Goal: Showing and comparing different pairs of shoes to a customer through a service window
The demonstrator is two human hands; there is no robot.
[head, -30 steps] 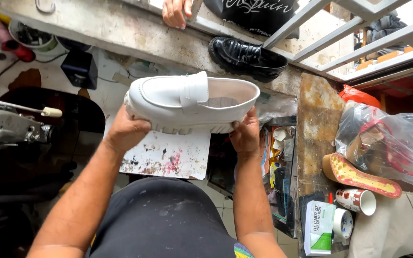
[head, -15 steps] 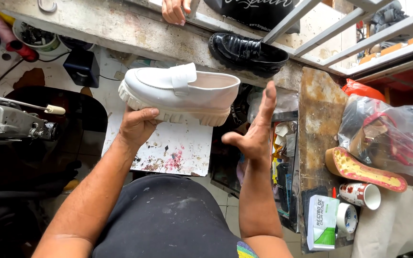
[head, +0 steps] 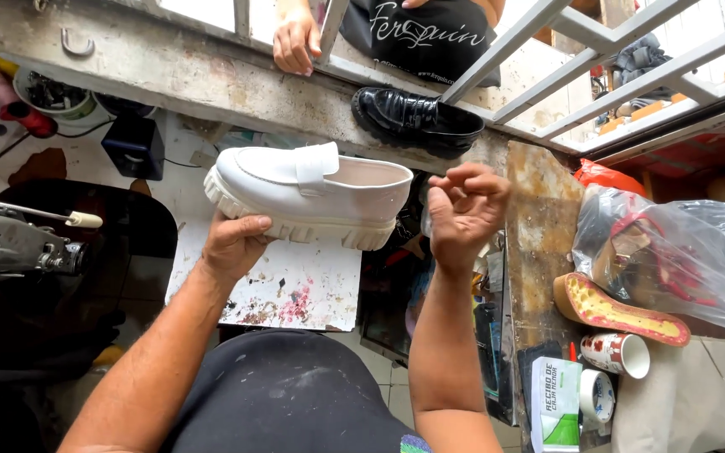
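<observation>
The left hand point(head: 232, 245) grips the white shoe point(head: 312, 191) from under its sole, holding it level in the air above the stained paper point(head: 295, 289), while the right hand point(head: 463, 210) stays beside the heel, fingers curled and holding nothing.

A white loafer point(head: 308, 191), a glossy black shoe point(head: 417, 119), and paint-spattered white paper point(head: 291, 289).

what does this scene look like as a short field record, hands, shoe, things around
left hand: holds the white chunky-soled loafer from below
right hand: raised beside the shoe's heel, fingers curled, holding nothing
ledge: black loafer rests on it, another person's hand nearby
under the shoe: paint-stained paper
right side: clear plastic bag, yellow sole
left side: sewing machine
</observation>
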